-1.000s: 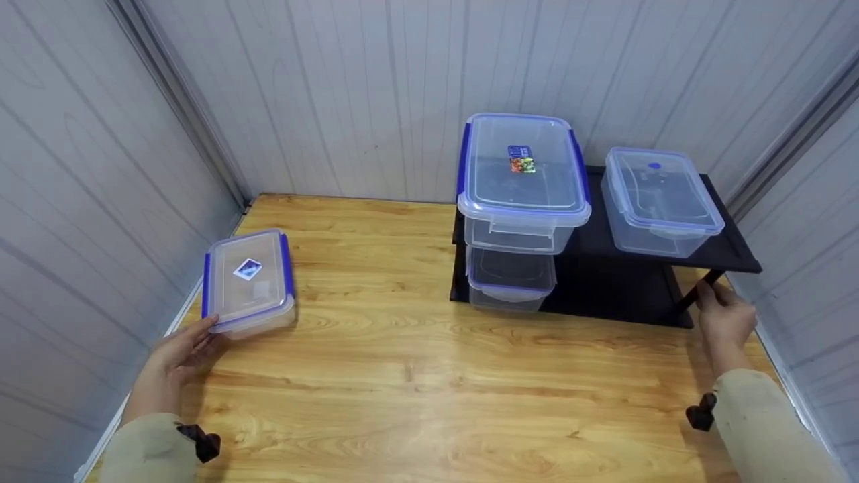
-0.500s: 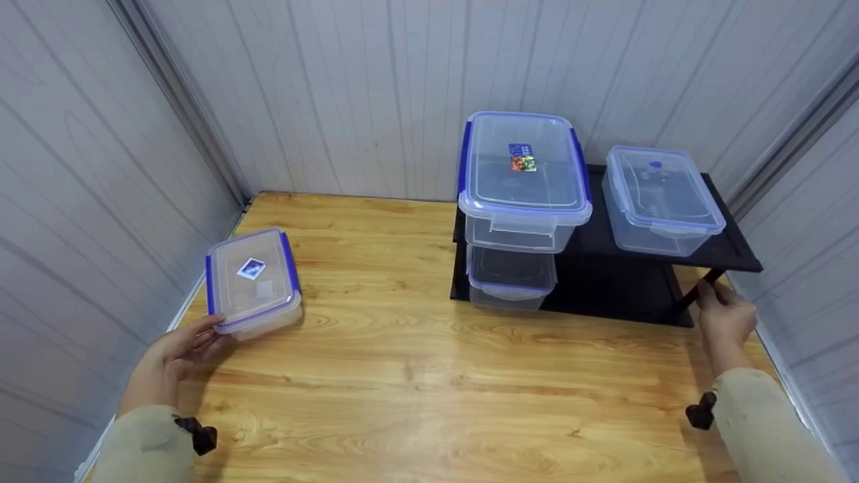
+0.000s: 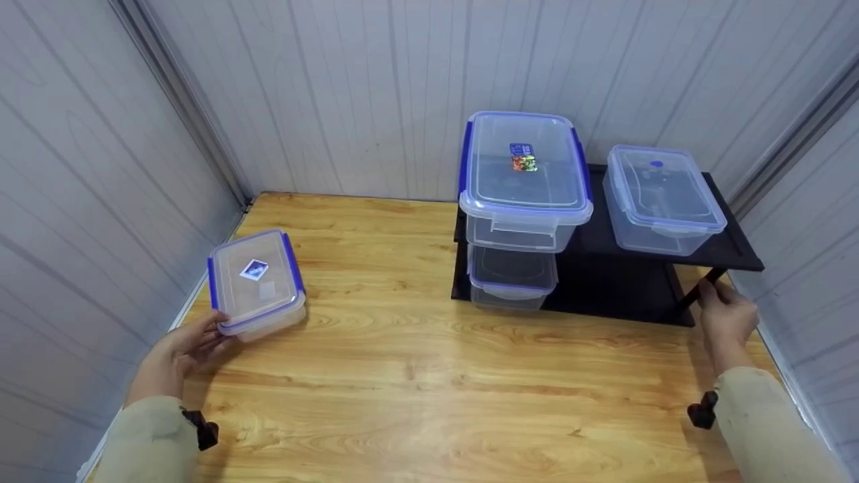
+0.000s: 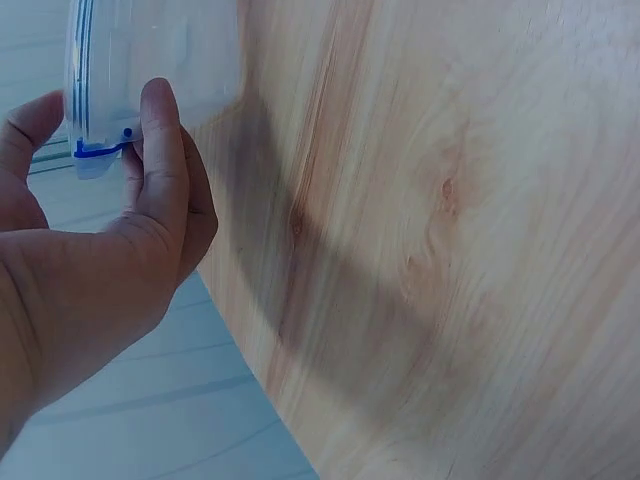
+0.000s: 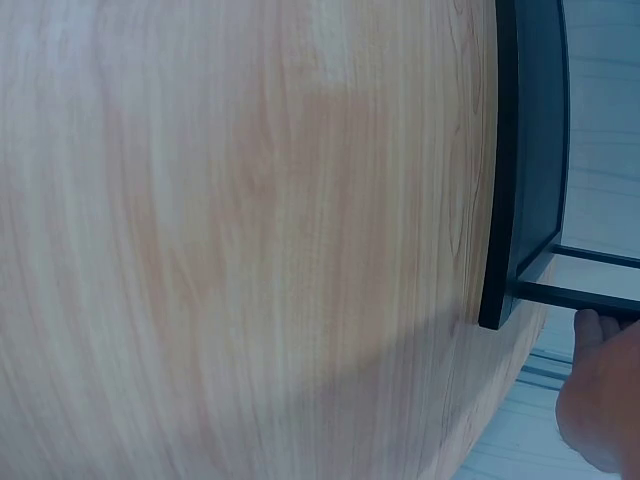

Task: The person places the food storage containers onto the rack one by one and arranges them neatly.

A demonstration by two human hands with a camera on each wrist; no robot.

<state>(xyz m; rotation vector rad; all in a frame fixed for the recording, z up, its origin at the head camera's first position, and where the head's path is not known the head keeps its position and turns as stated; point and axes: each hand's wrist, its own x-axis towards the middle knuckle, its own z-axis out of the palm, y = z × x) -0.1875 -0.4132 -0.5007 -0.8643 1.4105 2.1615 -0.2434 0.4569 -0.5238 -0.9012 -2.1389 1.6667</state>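
At the left of the head view lies a shallow clear food container (image 3: 258,295) with blue side clips and a diamond-shaped sticker on its lid. My left hand (image 3: 191,342) pinches its near left corner, thumb on the lid's edge. In the left wrist view, the fingers (image 4: 165,150) press against the container's side (image 4: 185,60). Over at the right, my right hand (image 3: 728,318) holds the front post (image 3: 699,292) of a black two-tier rack (image 3: 597,238). Only part of this hand shows in the right wrist view, against the post (image 5: 575,297).
A large blue-clipped container (image 3: 527,181) sits on the rack's upper tier, left side. Beside it stands another clear container (image 3: 664,194). A smaller one (image 3: 511,282) is on the lower tier. Panelled walls (image 3: 376,100) enclose the wooden tabletop (image 3: 402,376).
The shallow container has shifted slightly to the right and turned a little, with my left hand still on its corner. My right hand stays on the rack post.
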